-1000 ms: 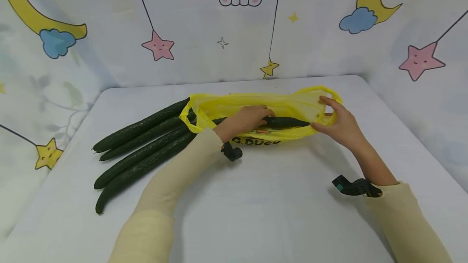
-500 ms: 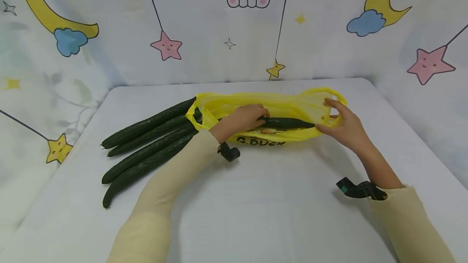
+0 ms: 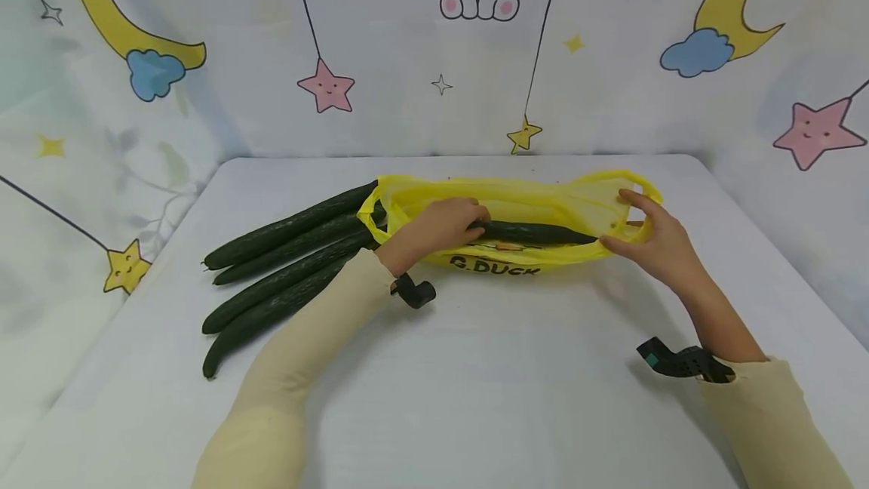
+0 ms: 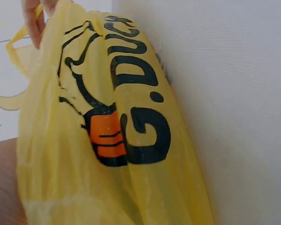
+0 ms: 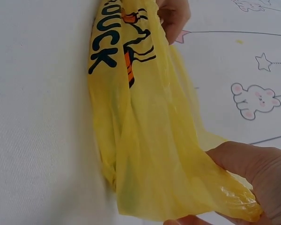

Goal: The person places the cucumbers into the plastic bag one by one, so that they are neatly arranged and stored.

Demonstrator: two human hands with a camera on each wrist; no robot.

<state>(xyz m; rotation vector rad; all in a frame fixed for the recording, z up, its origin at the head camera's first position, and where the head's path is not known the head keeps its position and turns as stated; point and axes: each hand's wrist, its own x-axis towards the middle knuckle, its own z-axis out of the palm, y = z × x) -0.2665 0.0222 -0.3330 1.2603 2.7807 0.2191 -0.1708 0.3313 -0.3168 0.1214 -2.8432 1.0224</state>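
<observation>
A dark green cucumber [image 3: 539, 233] lies lengthwise in the mouth of a yellow plastic bag [image 3: 516, 191], its thin tip close to the right hand. My left hand [image 3: 441, 229] reaches over the bag's front edge, fingers and thumb curled round the cucumber. The bag's right handle end is pinched by my right hand [image 3: 661, 244]. In the left wrist view the printed bag [image 4: 154, 192] hides most of the left hand [image 4: 7, 183]. The right wrist view shows the right hand [image 5: 267, 180] on the bag's gathered edge [image 5: 239, 194].
Several long cucumbers [image 3: 271, 300] fan out on the white table [image 3: 475, 398] at the left, their right ends reaching to the bag or hidden by it and my left arm. Behind the table hangs a cloth [image 3: 380, 36] printed with moons and stars.
My left hand has slid a little left along the cucumber, so more of it shows to the right. The right hand keeps its hold on the bag. The head view has shifted slightly.
</observation>
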